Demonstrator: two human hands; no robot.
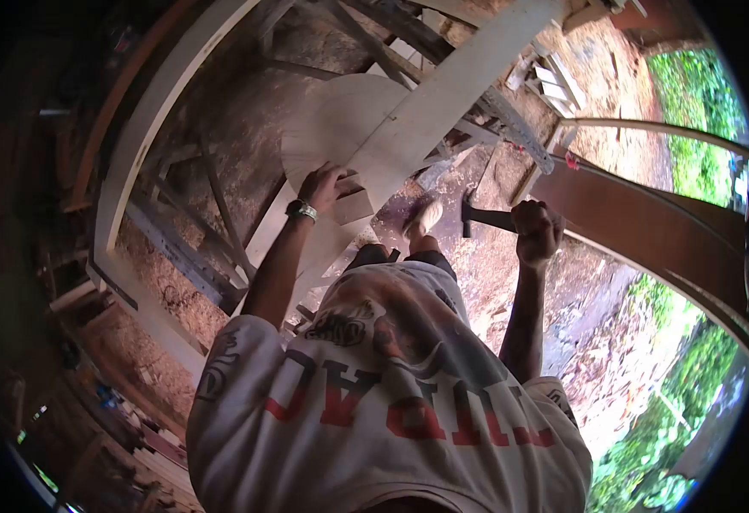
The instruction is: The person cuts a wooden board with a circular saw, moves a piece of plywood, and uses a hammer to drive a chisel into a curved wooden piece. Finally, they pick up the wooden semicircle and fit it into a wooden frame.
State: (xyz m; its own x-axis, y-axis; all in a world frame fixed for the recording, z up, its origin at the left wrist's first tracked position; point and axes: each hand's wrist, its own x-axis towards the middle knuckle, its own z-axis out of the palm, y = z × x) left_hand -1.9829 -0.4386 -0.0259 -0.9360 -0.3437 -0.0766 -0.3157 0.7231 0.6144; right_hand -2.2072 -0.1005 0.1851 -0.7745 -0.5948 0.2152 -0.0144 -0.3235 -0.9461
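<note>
1. A small block (355,208) is lying just beside the left hand's (323,188) fingers (337,175), on a long plank (443,94).
2. A rounded board (331,120) is lying beyond those fingers, partly beneath the plank.
3. A hammer (487,219) is jutting from the right hand's (537,231) fingers, toward a foot (423,218).

Open-sided carpentry workshop, sawdust floor (169,291), timber frames (160,103), stacked planks (554,81); greenery (699,128) outside

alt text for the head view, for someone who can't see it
Seen from above, a person's right hand grips a hammer while the left hand rests on a small wooden block on a pale plank. Beneath lie a rounded wooden panel and dirt ground.
</note>
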